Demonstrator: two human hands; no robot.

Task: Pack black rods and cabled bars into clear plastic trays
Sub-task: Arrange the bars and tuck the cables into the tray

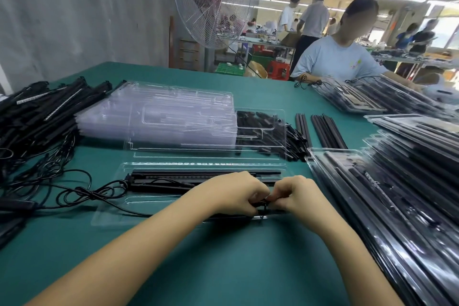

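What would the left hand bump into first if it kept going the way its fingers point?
The left hand points right, toward the right hand. The two fingertips already nearly touch over the small black cable piece above the open clear plastic tray, so it would probably meet the right hand's fingers first.

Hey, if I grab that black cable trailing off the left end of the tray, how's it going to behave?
Probably floppy: the black cable lies in loose loops on the green table. It may snag, since its loops cross each other. Pulling it would likely tug the cabled bar in the clear tray.

Bare forearms (139, 238), no sleeves, no gloves
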